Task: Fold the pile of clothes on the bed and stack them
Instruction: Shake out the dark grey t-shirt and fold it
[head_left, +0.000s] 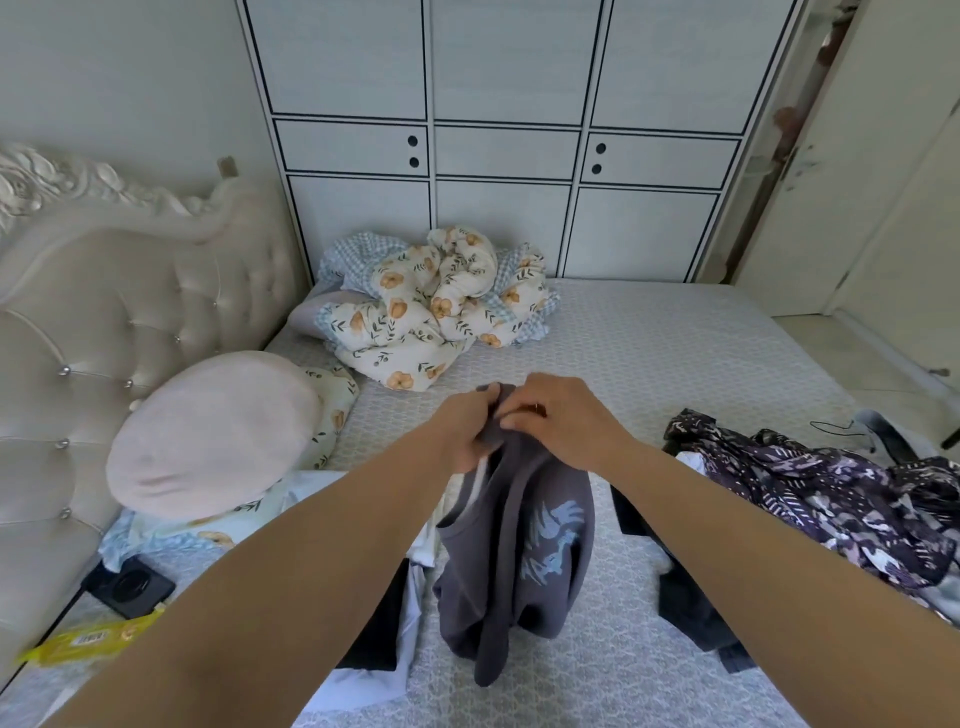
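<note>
A dark grey garment (514, 551) with a pale blue print hangs above the bed (649, 353), bunched at its top edge. My left hand (467, 426) grips that top edge from the left. Close beside it, my right hand (561, 421) pinches the same edge from the right. The garment's lower end droops onto the mattress. A dark purple patterned garment (831, 493) lies crumpled on the right side of the bed. White and black clothes (400, 613) lie under my left forearm.
A floral quilt (431, 306) is heaped at the far side by the wardrobe (509, 150). A pink pillow (213, 431) rests by the tufted headboard (104, 312). A black device (130, 587) and a yellow packet (88, 642) sit at the left edge.
</note>
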